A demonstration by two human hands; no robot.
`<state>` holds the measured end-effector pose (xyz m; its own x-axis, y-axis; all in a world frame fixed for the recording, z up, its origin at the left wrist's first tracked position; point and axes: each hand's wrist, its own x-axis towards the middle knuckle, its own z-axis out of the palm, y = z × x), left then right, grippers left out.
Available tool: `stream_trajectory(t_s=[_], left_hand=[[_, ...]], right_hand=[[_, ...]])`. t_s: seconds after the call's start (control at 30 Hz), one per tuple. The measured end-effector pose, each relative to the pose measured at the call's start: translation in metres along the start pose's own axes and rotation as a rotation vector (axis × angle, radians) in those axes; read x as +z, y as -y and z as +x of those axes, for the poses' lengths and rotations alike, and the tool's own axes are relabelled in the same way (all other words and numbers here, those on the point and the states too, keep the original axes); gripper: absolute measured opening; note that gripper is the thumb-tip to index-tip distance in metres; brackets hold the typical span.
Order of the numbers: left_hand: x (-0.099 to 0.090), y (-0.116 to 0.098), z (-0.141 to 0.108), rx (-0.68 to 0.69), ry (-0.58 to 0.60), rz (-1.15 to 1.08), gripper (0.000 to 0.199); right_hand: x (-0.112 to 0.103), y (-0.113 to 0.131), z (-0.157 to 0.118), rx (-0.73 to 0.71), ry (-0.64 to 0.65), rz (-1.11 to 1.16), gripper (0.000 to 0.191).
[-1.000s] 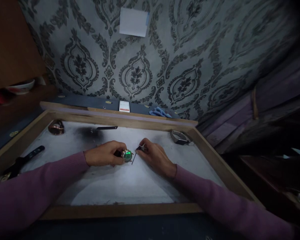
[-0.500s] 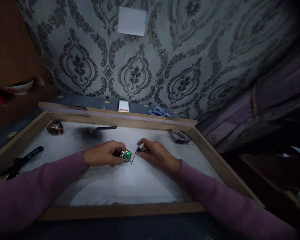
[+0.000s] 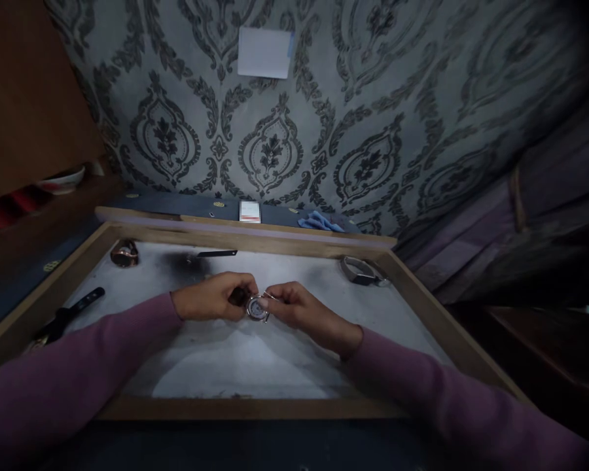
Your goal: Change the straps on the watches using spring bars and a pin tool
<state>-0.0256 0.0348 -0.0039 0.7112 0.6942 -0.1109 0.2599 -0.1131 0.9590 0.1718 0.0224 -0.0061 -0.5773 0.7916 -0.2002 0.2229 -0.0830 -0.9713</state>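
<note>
A patterned wall [image 3: 269, 140] stands beyond a wooden tray [image 3: 255, 409]. The left arm [image 3: 103, 350] slants in from near left, the right arm [image 3: 422, 379] from near right, both angled toward the tray's middle. The left hand [image 3: 211, 297] is side-on, fingers curled; the right hand [image 3: 304, 311] points left, fingers bent and bunched at the tips. Inside the tray, a black watch [image 3: 81, 303] lies left, a grey watch [image 3: 366, 279] far right, a copper watch [image 3: 124, 256] far left. The silver watch [image 3: 256, 309], dial up between the hands at the tray's middle, is clasped in the left grip. The right grip pinches a thin metal piece [image 3: 271, 296], its thumb at the dial.
</note>
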Motion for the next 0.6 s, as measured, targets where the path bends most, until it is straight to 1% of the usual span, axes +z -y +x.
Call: stream_trajectory(t_s=[0.07,0.13,0.23,0.3,0.33,0.37,0.4,0.5,0.53,0.6], left_hand=[[-0.001,-0.002,0.000,0.053,-0.151,0.026,0.026],[-0.003,-0.002,0.000,0.127,-0.360,0.091,0.032],[-0.007,0.003,0.000,0.193,-0.673,0.221,0.036],[-0.010,0.005,0.001,0.194,-0.817,0.271,0.033],[-0.010,0.006,0.001,0.185,-0.839,0.271,0.028],[-0.010,0.007,0.001,0.163,-0.818,0.246,0.022],[-0.010,0.006,0.002,0.133,-0.759,0.198,0.022],[-0.003,0.005,0.004,0.043,-0.483,-0.035,0.035],[0.000,0.004,0.004,0.044,-0.426,-0.101,0.035],[0.005,0.004,0.006,0.082,-0.392,-0.172,0.034]], right_hand=[[0.002,-0.001,0.001,0.039,-0.040,0.135,0.042],[0.004,-0.001,0.003,0.050,-0.088,0.244,0.040],[0.006,-0.001,0.006,0.013,-0.167,0.355,0.041],[0.008,-0.001,0.009,-0.015,-0.207,0.410,0.042],[0.009,0.000,0.010,-0.027,-0.224,0.431,0.042],[0.010,0.000,0.012,-0.035,-0.239,0.450,0.043],[0.011,0.000,0.013,-0.041,-0.253,0.466,0.044],[0.017,0.000,0.017,-0.043,-0.287,0.507,0.045],[0.019,0.000,0.018,-0.039,-0.294,0.513,0.045],[0.023,-0.002,0.018,-0.039,-0.303,0.506,0.045]])
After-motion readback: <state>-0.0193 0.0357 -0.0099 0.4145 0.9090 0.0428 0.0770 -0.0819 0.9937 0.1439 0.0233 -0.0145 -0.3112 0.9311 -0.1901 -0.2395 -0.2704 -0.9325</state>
